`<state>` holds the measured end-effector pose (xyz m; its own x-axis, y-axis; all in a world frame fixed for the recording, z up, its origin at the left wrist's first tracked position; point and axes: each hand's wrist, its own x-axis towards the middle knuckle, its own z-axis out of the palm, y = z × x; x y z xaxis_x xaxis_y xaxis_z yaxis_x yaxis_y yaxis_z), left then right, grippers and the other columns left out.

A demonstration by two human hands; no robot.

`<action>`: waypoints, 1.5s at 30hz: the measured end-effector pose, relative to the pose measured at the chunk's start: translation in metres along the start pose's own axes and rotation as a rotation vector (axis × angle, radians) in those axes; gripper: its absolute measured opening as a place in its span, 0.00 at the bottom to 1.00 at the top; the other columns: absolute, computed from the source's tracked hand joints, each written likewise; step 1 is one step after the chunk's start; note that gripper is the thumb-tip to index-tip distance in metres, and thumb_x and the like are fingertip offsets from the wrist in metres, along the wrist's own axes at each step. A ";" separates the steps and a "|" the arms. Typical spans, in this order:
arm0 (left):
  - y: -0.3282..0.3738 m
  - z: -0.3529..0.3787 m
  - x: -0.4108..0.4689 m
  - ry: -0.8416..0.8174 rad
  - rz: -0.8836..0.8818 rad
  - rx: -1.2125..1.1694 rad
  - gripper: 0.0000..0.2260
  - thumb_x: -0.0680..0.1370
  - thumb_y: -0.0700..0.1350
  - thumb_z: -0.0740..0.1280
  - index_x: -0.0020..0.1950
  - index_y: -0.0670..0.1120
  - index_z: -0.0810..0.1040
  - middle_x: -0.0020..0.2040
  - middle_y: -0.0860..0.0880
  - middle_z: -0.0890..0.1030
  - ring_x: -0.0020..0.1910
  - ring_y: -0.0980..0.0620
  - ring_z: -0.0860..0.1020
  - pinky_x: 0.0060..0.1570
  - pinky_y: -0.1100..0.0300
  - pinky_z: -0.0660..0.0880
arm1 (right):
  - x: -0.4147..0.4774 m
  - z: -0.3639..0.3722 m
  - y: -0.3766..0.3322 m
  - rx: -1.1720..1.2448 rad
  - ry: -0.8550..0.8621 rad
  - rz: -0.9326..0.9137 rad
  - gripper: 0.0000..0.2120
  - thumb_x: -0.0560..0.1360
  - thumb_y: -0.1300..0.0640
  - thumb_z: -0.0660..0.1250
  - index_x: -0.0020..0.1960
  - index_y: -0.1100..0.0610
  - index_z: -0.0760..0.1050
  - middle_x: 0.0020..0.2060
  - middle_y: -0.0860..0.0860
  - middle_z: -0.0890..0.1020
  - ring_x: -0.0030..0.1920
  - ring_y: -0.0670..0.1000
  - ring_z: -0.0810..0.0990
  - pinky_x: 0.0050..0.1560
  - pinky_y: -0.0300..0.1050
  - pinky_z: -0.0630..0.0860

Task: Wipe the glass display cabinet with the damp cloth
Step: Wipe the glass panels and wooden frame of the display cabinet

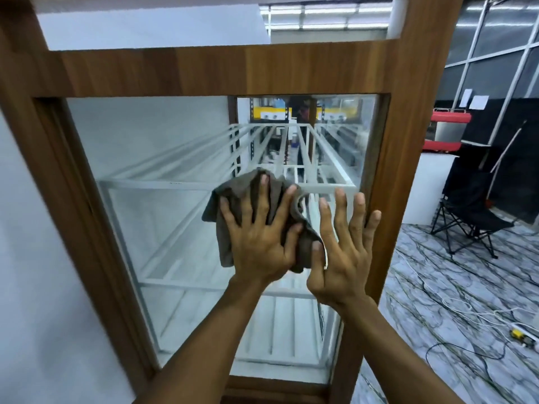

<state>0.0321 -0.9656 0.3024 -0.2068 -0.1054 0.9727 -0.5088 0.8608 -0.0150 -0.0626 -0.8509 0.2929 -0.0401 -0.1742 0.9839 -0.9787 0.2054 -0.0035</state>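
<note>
A tall display cabinet with a brown wooden frame (204, 71) fills the view, and its glass front (151, 147) shows white metal shelf racks (163, 185) inside. A crumpled grey-brown cloth (224, 199) lies flat against the glass at mid-height. My left hand (256, 237) presses the cloth to the pane with spread, straight fingers. Just to its right, my right hand (344, 252) lies flat on the bare glass beside the right frame post, its thumb touching the cloth's lower edge.
A white wall (35, 258) runs along the left of the cabinet. On the right, a black folding chair (472, 211) stands on the marbled floor (437, 287), with white cables and a power strip (522, 335) trailing across it. A red-and-white unit (446, 132) sits behind.
</note>
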 end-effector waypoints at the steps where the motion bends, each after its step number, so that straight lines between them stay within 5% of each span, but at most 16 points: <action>1: -0.011 -0.005 0.019 0.043 -0.068 -0.002 0.27 0.85 0.59 0.56 0.83 0.53 0.58 0.84 0.45 0.53 0.84 0.40 0.53 0.78 0.29 0.45 | 0.001 0.001 -0.002 0.002 0.018 0.016 0.30 0.78 0.57 0.57 0.79 0.63 0.64 0.79 0.63 0.62 0.84 0.58 0.47 0.82 0.65 0.42; 7: -0.029 -0.005 -0.025 0.016 -0.322 0.005 0.30 0.85 0.59 0.51 0.86 0.55 0.48 0.85 0.41 0.50 0.84 0.36 0.47 0.76 0.25 0.48 | 0.005 0.027 -0.020 0.042 -0.018 0.021 0.27 0.82 0.57 0.58 0.80 0.61 0.62 0.80 0.64 0.58 0.84 0.58 0.43 0.82 0.64 0.41; 10: -0.025 -0.005 -0.035 -0.068 -0.162 0.007 0.29 0.85 0.59 0.53 0.85 0.59 0.48 0.86 0.45 0.44 0.85 0.42 0.42 0.76 0.26 0.42 | 0.005 0.042 -0.027 -0.022 0.029 0.075 0.24 0.84 0.54 0.56 0.79 0.59 0.66 0.80 0.63 0.57 0.84 0.57 0.43 0.81 0.67 0.41; 13: -0.057 -0.016 0.000 -0.013 0.051 0.031 0.26 0.85 0.60 0.54 0.83 0.56 0.56 0.84 0.44 0.54 0.85 0.46 0.46 0.78 0.30 0.42 | 0.012 0.052 -0.042 -0.042 0.080 0.106 0.24 0.85 0.54 0.57 0.79 0.58 0.66 0.80 0.63 0.57 0.84 0.57 0.44 0.79 0.70 0.41; 19: -0.082 -0.018 -0.040 0.001 -0.309 0.025 0.32 0.84 0.59 0.54 0.86 0.56 0.46 0.85 0.41 0.48 0.84 0.37 0.45 0.77 0.27 0.44 | 0.023 0.068 -0.068 -0.055 0.067 0.079 0.27 0.81 0.59 0.58 0.80 0.58 0.64 0.80 0.66 0.59 0.83 0.62 0.46 0.78 0.74 0.40; 21: -0.071 -0.017 -0.057 -0.085 -0.180 0.018 0.32 0.83 0.57 0.57 0.85 0.58 0.48 0.86 0.44 0.44 0.85 0.40 0.44 0.76 0.26 0.41 | 0.022 0.069 -0.068 -0.077 0.080 0.085 0.27 0.81 0.58 0.58 0.80 0.57 0.64 0.79 0.68 0.61 0.83 0.62 0.47 0.77 0.74 0.41; 25: -0.106 -0.028 -0.005 -0.003 0.039 0.009 0.28 0.84 0.59 0.58 0.83 0.56 0.57 0.85 0.47 0.53 0.85 0.46 0.48 0.78 0.30 0.41 | 0.022 0.069 -0.069 -0.075 0.098 0.091 0.25 0.84 0.54 0.60 0.79 0.58 0.67 0.79 0.69 0.61 0.83 0.62 0.48 0.77 0.74 0.42; 29: -0.143 -0.032 0.005 0.161 -0.312 0.010 0.29 0.84 0.58 0.55 0.83 0.49 0.56 0.83 0.39 0.57 0.83 0.35 0.53 0.78 0.29 0.47 | 0.016 0.075 -0.081 -0.022 0.111 0.121 0.24 0.83 0.55 0.62 0.78 0.59 0.68 0.78 0.71 0.62 0.81 0.65 0.51 0.77 0.74 0.42; 32: -0.118 -0.026 -0.041 0.049 -0.450 0.021 0.30 0.85 0.59 0.51 0.86 0.53 0.48 0.84 0.37 0.51 0.84 0.33 0.48 0.76 0.26 0.47 | 0.005 0.085 -0.097 0.011 0.095 0.124 0.26 0.82 0.56 0.63 0.78 0.58 0.67 0.78 0.71 0.62 0.82 0.64 0.49 0.78 0.74 0.42; 35: -0.106 -0.027 -0.059 -0.077 -0.236 0.003 0.31 0.83 0.58 0.55 0.85 0.57 0.48 0.86 0.46 0.42 0.85 0.42 0.43 0.78 0.29 0.40 | -0.001 0.095 -0.106 0.010 0.119 0.150 0.26 0.82 0.54 0.61 0.79 0.58 0.66 0.78 0.68 0.62 0.83 0.62 0.49 0.78 0.74 0.43; 38: -0.150 -0.036 -0.036 -0.008 -0.072 0.025 0.28 0.84 0.59 0.56 0.83 0.53 0.57 0.85 0.48 0.50 0.85 0.47 0.46 0.80 0.34 0.42 | -0.001 0.098 -0.108 0.010 0.151 0.162 0.26 0.82 0.53 0.60 0.79 0.58 0.65 0.79 0.65 0.59 0.83 0.61 0.48 0.77 0.73 0.43; 42: -0.185 -0.036 -0.033 0.141 -0.302 0.031 0.29 0.85 0.59 0.51 0.85 0.54 0.53 0.83 0.40 0.57 0.84 0.40 0.51 0.80 0.33 0.48 | -0.001 0.099 -0.108 0.002 0.164 0.149 0.27 0.82 0.53 0.59 0.80 0.58 0.63 0.80 0.63 0.56 0.83 0.60 0.47 0.78 0.72 0.42; 45: -0.142 -0.027 -0.064 0.058 -0.450 0.007 0.29 0.85 0.59 0.49 0.86 0.53 0.51 0.84 0.37 0.52 0.84 0.34 0.49 0.77 0.27 0.49 | -0.007 0.101 -0.106 -0.021 0.135 0.124 0.27 0.82 0.54 0.60 0.80 0.58 0.63 0.79 0.64 0.57 0.83 0.61 0.48 0.78 0.72 0.42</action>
<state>0.1406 -1.0676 0.2490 0.0835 -0.4399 0.8941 -0.5429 0.7324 0.4110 0.0209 -0.9685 0.2687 -0.1314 -0.0160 0.9912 -0.9634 0.2379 -0.1239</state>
